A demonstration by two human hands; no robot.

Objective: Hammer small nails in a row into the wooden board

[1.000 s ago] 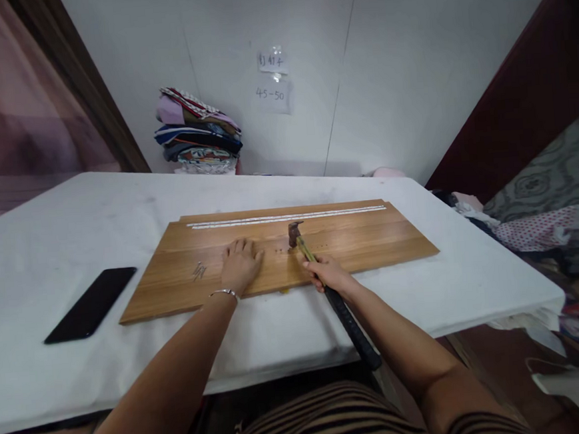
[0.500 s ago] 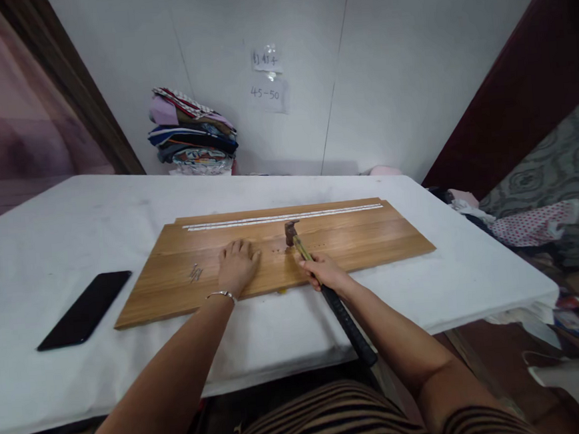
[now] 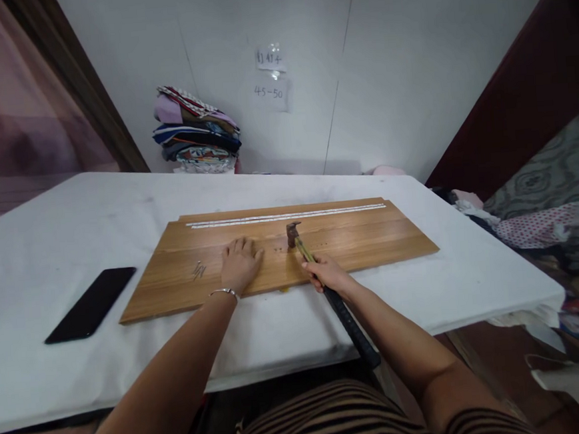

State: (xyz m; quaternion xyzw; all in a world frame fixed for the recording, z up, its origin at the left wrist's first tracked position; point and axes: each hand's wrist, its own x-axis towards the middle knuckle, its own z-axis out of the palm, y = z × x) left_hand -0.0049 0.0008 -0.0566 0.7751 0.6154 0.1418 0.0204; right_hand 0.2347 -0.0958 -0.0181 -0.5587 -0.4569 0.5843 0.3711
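Observation:
My right hand is wrapped round the handle of a claw hammer, its black grip trailing back toward me. The rusty hammer head is at the middle of the wooden board, beside a row of small dark marks. Whether the head touches the wood I cannot tell. Flat on the board, left of the hammer, my left hand rests with fingers stretched out and holds nothing. Several loose nails lie on the board to the left of that hand.
A black phone lies left of the board on the white-covered table. Two white strips run along the board's far edge. Folded clothes are stacked at the back, against the wall.
The view has shifted slightly, so everything sits a little further right. Both hands and the hammer stay in nearly the same place over the board.

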